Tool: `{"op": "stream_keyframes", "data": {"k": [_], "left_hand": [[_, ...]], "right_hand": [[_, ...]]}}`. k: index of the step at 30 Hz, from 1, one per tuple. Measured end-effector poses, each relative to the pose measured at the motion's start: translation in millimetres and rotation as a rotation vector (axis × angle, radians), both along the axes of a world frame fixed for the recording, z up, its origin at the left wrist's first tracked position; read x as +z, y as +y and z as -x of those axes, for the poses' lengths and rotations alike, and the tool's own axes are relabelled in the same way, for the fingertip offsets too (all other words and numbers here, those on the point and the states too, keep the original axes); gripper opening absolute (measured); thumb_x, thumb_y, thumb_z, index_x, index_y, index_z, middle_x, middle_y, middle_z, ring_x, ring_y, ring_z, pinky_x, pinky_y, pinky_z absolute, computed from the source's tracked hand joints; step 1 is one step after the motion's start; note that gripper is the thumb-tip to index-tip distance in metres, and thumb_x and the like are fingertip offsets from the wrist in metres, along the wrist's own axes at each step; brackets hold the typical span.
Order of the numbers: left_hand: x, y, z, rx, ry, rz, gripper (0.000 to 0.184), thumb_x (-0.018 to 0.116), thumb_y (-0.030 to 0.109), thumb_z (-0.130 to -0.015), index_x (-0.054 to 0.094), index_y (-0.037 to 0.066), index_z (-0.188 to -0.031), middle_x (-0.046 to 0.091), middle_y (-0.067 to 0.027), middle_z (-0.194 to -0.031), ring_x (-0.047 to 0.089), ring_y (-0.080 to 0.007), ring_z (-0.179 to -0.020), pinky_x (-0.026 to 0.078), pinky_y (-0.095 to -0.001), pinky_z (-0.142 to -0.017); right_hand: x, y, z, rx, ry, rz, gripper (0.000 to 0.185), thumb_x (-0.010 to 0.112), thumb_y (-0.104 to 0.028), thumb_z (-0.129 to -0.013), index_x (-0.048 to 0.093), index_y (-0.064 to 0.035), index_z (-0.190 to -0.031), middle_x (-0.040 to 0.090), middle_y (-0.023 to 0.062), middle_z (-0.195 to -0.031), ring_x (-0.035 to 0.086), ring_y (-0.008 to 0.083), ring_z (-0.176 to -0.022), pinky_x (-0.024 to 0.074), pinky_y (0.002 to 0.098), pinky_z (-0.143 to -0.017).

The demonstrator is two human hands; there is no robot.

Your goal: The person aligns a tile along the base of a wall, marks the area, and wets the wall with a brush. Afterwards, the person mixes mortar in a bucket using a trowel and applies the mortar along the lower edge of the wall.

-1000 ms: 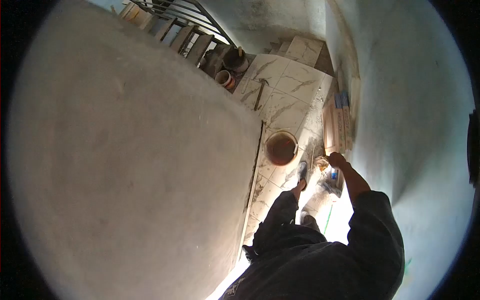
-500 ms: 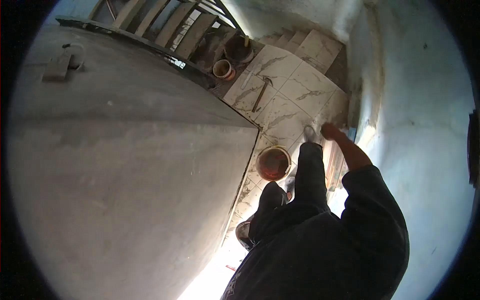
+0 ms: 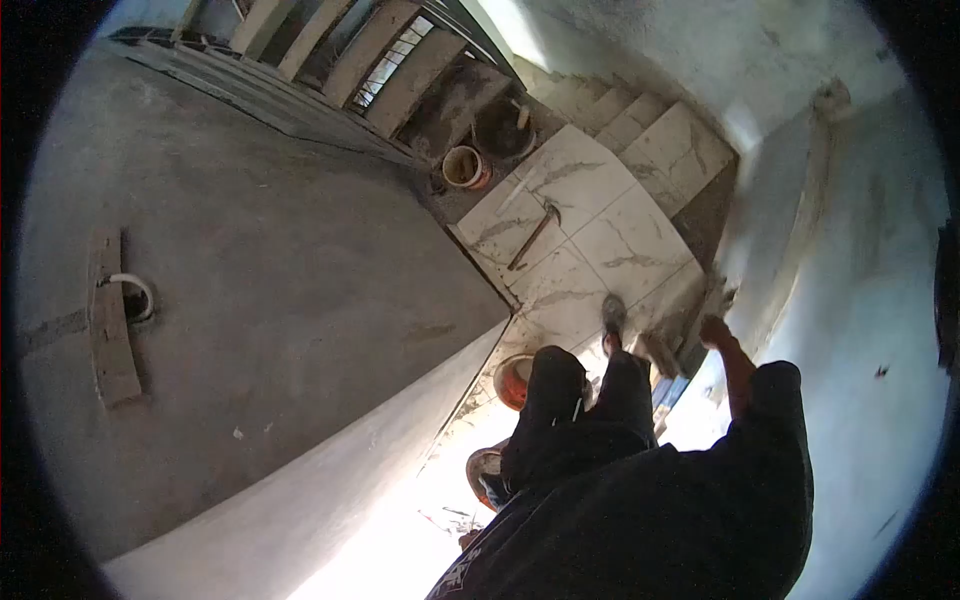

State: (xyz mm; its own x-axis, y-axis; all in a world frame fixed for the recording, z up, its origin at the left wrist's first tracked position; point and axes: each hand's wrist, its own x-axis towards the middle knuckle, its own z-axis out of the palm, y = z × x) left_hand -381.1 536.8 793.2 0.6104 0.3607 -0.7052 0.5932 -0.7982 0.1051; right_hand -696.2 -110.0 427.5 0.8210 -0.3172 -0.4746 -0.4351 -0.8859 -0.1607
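My right hand [image 3: 715,332] is at the right, beside the wall and above the floor's edge. Its fingers are curled closed, and whatever they may hold is too small to make out. Of my left hand [image 3: 467,540] only a small skin-toned patch shows at the lower left of my dark shirt, with its fingers hidden. A reddish bucket [image 3: 512,382] stands by my knee, partly covered by my leg. A round-rimmed container [image 3: 483,466] is lower down beside my leg. Farther ahead, a hammer [image 3: 535,237] lies on the marbled tiles [image 3: 625,240].
Steps [image 3: 675,155] rise beyond the tiles. A small bucket [image 3: 462,167] and a dark bucket [image 3: 503,130] stand near the slatted stairs [image 3: 375,45]. Boards lie along the right wall. On the grey surface at left is a wooden piece [image 3: 110,335] by a curved pipe [image 3: 135,288].
The view has moved forward along the tiles. The reddish bucket is now nearer my body and partly behind my leg. My right hand has moved away from the boxes, toward the wall.
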Motion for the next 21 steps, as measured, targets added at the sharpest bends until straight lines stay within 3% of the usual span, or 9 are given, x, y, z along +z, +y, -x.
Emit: {"op": "stream_keyframes", "data": {"k": [2, 5, 7, 9, 12, 15, 17, 19, 21], "left_hand": [[-5, -31, 10, 0.080, -0.008, 0.010, 0.028, 0.053, 0.022, -0.081, 0.045, 0.010, -0.058, 0.040, -0.0026, -0.047, 0.036, -0.0211, -0.039, 0.031, -0.0368, -0.038], [-20, -83, 24, 0.204, -0.008, 0.030, 0.028, 0.052, 0.022, -0.082, 0.045, 0.010, -0.058, 0.040, -0.0027, -0.047, 0.036, -0.0215, -0.039, 0.031, -0.0369, -0.038], [-29, -125, 30, 0.321, -0.007, 0.040, 0.028, 0.052, 0.022, -0.082, 0.046, 0.010, -0.058, 0.040, -0.0028, -0.047, 0.036, -0.0217, -0.038, 0.030, -0.0370, -0.037], [-42, -163, 35, 0.468, -0.010, 0.048, 0.028, 0.051, 0.022, -0.082, 0.046, 0.010, -0.058, 0.040, -0.0028, -0.047, 0.036, -0.0220, -0.038, 0.030, -0.0370, -0.037], [-62, -226, 31, 0.723, -0.002, 0.020, 0.028, 0.050, 0.022, -0.083, 0.046, 0.010, -0.058, 0.040, -0.0029, -0.046, 0.035, -0.0224, -0.038, 0.030, -0.0371, -0.037], [-95, -325, -28, 1.143, 0.167, -0.148, 0.029, 0.050, 0.022, -0.084, 0.046, 0.010, -0.057, 0.040, -0.0030, -0.046, 0.035, -0.0227, -0.037, 0.030, -0.0372, -0.037], [-119, -401, -94, 1.337, 0.351, -0.335, 0.029, 0.049, 0.022, -0.084, 0.046, 0.010, -0.057, 0.040, -0.0030, -0.046, 0.035, -0.0230, -0.037, 0.030, -0.0373, -0.037], [-139, -449, -132, 1.442, 0.462, -0.381, 0.029, 0.049, 0.022, -0.084, 0.047, 0.010, -0.057, 0.040, -0.0031, -0.046, 0.035, -0.0232, -0.037, 0.030, -0.0374, -0.037], [-143, -397, -21, 1.927, -0.196, 0.351, 0.031, 0.041, 0.022, -0.089, 0.045, 0.011, -0.060, 0.038, -0.0023, -0.048, 0.034, -0.0199, -0.039, 0.033, -0.0369, -0.039]], "right_hand": [[13, -27, -16, 0.187, 0.148, -0.063, 0.019, 0.058, -0.023, -0.073, 0.069, -0.0083, -0.075, 0.065, 0.0102, -0.073, 0.061, 0.0287, -0.079, 0.0477, 0.0441, -0.072], [-2, -98, -72, 0.528, 0.232, -0.082, 0.019, 0.059, -0.025, -0.075, 0.068, -0.0086, -0.075, 0.065, 0.0112, -0.074, 0.062, 0.0277, -0.081, 0.0478, 0.0455, -0.074], [-77, -161, -86, -0.553, -0.282, -0.891, 0.021, 0.057, -0.025, -0.078, 0.065, -0.0060, -0.082, 0.063, 0.0161, -0.086, 0.060, 0.0321, -0.088, 0.0465, 0.0455, -0.081], [-5, -220, -173, 0.233, -0.077, -0.013, 0.024, 0.055, -0.025, -0.081, 0.064, -0.0026, -0.084, 0.061, 0.0198, -0.087, 0.059, 0.0357, -0.087, 0.0462, 0.0427, -0.082], [148, -288, -303, -0.393, 0.089, -0.358, 0.027, 0.050, -0.024, -0.085, 0.059, 0.0014, -0.090, 0.061, 0.0209, -0.080, 0.060, 0.0375, -0.076, 0.0483, 0.0457, -0.072], [147, -356, -349, -0.235, -0.045, -0.235, 0.021, 0.051, -0.019, -0.086, 0.058, 0.0007, -0.085, 0.062, 0.0189, -0.079, 0.062, 0.0344, -0.073, 0.0490, 0.0437, -0.069], [113, -400, -353, 0.082, -0.028, -0.148, 0.013, 0.053, -0.014, -0.082, 0.058, -0.0021, -0.085, 0.063, 0.0175, -0.080, 0.064, 0.0309, -0.076, 0.0499, 0.0415, -0.069], [155, -414, -393, -0.016, 0.029, -0.293, 0.017, 0.051, -0.016, -0.084, 0.058, -0.0014, -0.088, 0.061, 0.0186, -0.085, 0.061, 0.0319, -0.083, 0.0483, 0.0429, -0.074], [166, -423, -415, -0.132, 0.121, -0.442, 0.020, 0.048, -0.017, -0.085, 0.058, -0.0008, -0.091, 0.059, 0.0198, -0.090, 0.058, 0.0329, -0.091, 0.0467, 0.0443, -0.079]]}}
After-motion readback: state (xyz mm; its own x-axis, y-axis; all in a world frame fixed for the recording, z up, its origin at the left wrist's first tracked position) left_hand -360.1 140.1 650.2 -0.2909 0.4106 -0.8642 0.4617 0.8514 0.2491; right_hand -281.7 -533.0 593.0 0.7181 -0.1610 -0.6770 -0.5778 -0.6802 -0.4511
